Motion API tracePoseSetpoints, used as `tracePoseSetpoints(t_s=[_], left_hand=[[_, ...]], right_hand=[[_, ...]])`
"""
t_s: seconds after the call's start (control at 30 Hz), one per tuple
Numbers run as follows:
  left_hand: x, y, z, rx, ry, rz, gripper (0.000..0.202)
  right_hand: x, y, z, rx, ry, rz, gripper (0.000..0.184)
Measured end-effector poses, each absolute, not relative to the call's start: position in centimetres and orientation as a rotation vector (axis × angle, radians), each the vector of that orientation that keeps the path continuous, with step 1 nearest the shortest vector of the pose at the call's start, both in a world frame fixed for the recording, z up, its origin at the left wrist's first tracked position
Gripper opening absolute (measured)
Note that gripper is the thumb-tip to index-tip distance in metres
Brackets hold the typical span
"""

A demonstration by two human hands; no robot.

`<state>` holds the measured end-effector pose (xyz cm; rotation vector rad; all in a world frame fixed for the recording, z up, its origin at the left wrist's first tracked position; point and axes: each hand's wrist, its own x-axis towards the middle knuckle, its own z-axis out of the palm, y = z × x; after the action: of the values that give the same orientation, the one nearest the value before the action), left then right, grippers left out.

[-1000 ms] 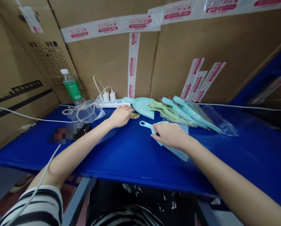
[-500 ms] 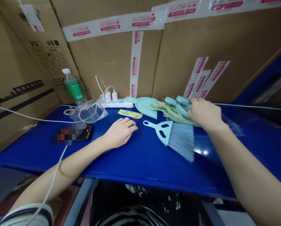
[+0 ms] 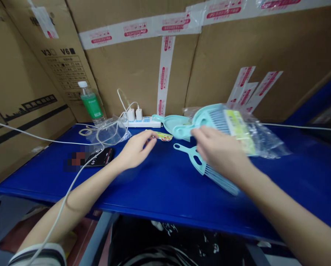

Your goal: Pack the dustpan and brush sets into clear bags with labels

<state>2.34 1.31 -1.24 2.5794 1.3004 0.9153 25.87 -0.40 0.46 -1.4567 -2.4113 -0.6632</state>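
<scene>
My right hand, a little blurred, is closed on the handle end of a light-blue dustpan and brush set in a clear plastic bag. A yellow-green label shows in the bag. Below it on the table lies a loose light-blue hand brush, its bristles partly hidden by my right hand and forearm. Behind, a light-blue dustpan is partly covered by the bagged set. My left hand is open and empty, thumb apart from the fingers, beside a colourful card.
On the blue table a white power strip with two plugged chargers stands at the back. To the left are a green-labelled bottle, a crumpled clear bag, white cables and a phone. Cardboard walls the back.
My right hand has lifted the bagged dustpan and brush set from the back right and brought it left and nearer. My left hand has raised slightly, its thumb spreading from the fingers.
</scene>
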Motion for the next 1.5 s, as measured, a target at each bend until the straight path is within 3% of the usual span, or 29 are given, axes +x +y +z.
tracePoseSetpoints(t_s=[0.17,0.37,0.43,0.53,0.6,0.7,0.93,1.5], left_hand=[[2.0,1.6,-0.6,2.429,1.427,0.898,0.023],[2.7,0.7,-1.1,2.527,1.648,0.393,0.018],[2.8,0.7,-1.4,2.554,1.745,0.24,0.021],[3.0,0.7,-1.6,2.584,1.826,0.069,0.026],[3.2,0.7,-1.6,2.594,1.835,-0.023,0.027],[3.5,0.5,-1.5,2.611,1.838,-0.117,0.027],[3.6,0.2,-1.6,2.718,1.774,-0.137,0.024],[2.9,0.3,-1.5,2.831,1.66,-0.208,0.027]], right_hand=[[22.3,-3.0,-2.7,-0.823,-2.653,-0.671,0.028],[20.7,-4.3,-4.7,-0.575,-2.81,-0.421,0.017],[21.0,-4.2,-4.2,-0.619,-2.787,-0.219,0.013],[22.5,-2.9,-2.8,-0.849,-2.621,0.066,0.022],[24.0,-1.2,-1.9,-1.148,-2.478,0.071,0.027],[25.8,1.5,-1.5,-1.528,-2.375,0.09,0.021],[26.0,3.2,-2.5,-1.605,-2.305,0.632,0.014],[24.7,2.8,-2.8,-1.639,-2.278,0.618,0.017]])
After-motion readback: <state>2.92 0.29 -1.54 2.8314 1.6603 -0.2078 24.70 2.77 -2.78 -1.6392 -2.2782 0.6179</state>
